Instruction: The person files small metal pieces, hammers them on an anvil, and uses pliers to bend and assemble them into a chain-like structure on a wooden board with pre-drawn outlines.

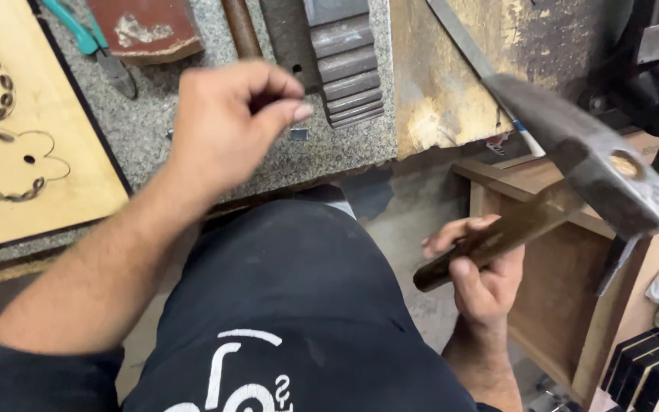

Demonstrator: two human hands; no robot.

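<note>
Nearest the camera: a dark shirt with a white printed mark [245, 374] fills the lower middle of the view, with both forearms rising from it.
Right hand: the right hand [486, 267] is closed around the lower end of a wooden handle, the fingers wrapped fully and the thumb laid along it; it is held off the right edge of the tabletop.
Hammer: the hammer [581, 164] is raised, its dark metal head tilted up to the right and blurred, above a wooden shelf unit [543, 183].
Left hand: the left hand [230, 122] is nearly closed, thumb and forefinger pinched together over the near edge of the tabletop; whether something small is pinched between them cannot be told.
Small metal piece: a small grey metal piece [299, 134] lies on the tabletop just beside the pinched fingertips.
Tabletop: the grey speckled tabletop [154, 130] carries a toothed metal bar [345, 65] toward its far edge and a flat wooden board with cut patterns [17, 152] at its left side.
Doing it well, as judged: the handle is best kept gripped low, and the pinching fingers kept clear of the hammer head's path.
</note>
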